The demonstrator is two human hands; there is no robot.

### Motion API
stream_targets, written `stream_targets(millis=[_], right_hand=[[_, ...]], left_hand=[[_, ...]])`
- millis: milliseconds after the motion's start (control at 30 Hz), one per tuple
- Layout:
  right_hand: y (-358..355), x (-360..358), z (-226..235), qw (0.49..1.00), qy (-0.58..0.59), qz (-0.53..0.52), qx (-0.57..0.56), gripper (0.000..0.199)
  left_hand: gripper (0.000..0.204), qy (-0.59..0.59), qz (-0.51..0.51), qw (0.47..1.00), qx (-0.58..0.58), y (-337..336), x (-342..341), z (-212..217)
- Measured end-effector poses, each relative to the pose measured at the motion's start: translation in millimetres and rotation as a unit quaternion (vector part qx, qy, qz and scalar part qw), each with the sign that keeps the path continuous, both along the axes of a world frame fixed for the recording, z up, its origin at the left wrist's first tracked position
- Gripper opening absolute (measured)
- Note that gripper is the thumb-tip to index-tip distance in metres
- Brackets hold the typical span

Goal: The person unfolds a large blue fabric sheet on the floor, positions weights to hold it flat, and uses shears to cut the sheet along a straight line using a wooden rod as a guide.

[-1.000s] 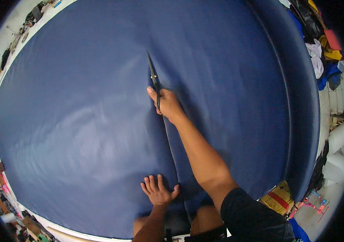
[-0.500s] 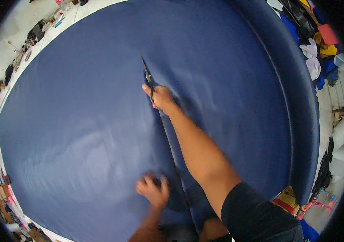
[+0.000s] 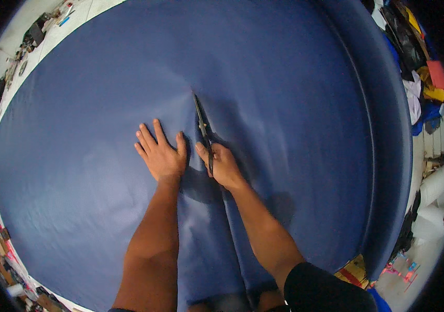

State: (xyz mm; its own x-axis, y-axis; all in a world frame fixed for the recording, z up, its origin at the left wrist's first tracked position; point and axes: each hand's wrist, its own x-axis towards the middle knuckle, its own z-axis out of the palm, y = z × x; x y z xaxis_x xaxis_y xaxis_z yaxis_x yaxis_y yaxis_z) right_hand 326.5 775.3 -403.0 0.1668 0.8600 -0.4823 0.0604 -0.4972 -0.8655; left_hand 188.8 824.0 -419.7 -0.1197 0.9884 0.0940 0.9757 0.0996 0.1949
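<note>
A large sheet of smooth dark blue material (image 3: pixel 92 130) lies spread over the table, with a long cut running from near my body up to the scissors. My right hand (image 3: pixel 221 164) is closed round the handles of black-handled scissors (image 3: pixel 201 122), whose blades point away from me at the far end of the cut. My left hand (image 3: pixel 162 153) rests flat on the sheet just left of the scissors, fingers spread and holding nothing. The lower blade is partly hidden by the sheet.
Along the right runs a thick rolled edge (image 3: pixel 388 140) of the blue material. Beyond it lies a heap of coloured cloth and bags (image 3: pixel 425 88). Small tools and clutter (image 3: pixel 34 36) line the white table border at the far left. A yellow and red piece (image 3: pixel 354 270) sits near the lower right.
My left hand has moved forward from near my body and now lies flat beside the scissors. The scissors and right hand appear lower and slightly right as the whole view has shifted.
</note>
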Motion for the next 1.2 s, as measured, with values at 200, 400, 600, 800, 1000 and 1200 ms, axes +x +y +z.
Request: stream_targets(millis=[200, 400, 600, 800, 1000, 1200], right_hand=[[124.6, 3.1, 16.0, 0.999, 0.024, 0.023, 0.002, 0.057], [162.5, 1.4, -14.2, 0.995, -0.09, 0.012, 0.03, 0.057], [182.9, -2.6, -5.8, 0.996, -0.077, 0.03, -0.036, 0.065], [289.1, -5.3, -5.5, 0.995, -0.095, -0.007, 0.024, 0.061], [323.8, -9.6, -26.4, 0.985, -0.159, -0.025, 0.055, 0.065], [414.1, 2.4, 9.3, 0.997, -0.069, 0.008, -0.018, 0.066]], left_hand=[[0.07, -0.011, -0.001, 1.0, -0.017, 3.0, -2.2, 7.6], [0.07, -0.033, -0.013, 0.999, -0.03, 4.7, 3.4, 9.8], [0.073, -0.024, 0.003, 0.997, -0.071, 4.8, 0.2, 12.5], [0.074, -0.03, -0.017, 0.997, -0.071, 3.4, 1.4, 14.5], [0.074, -0.021, -0.01, 0.996, -0.081, 3.1, 2.7, 12.3], [0.075, -0.036, -0.018, 0.997, -0.07, 4.9, 1.0, 10.4]])
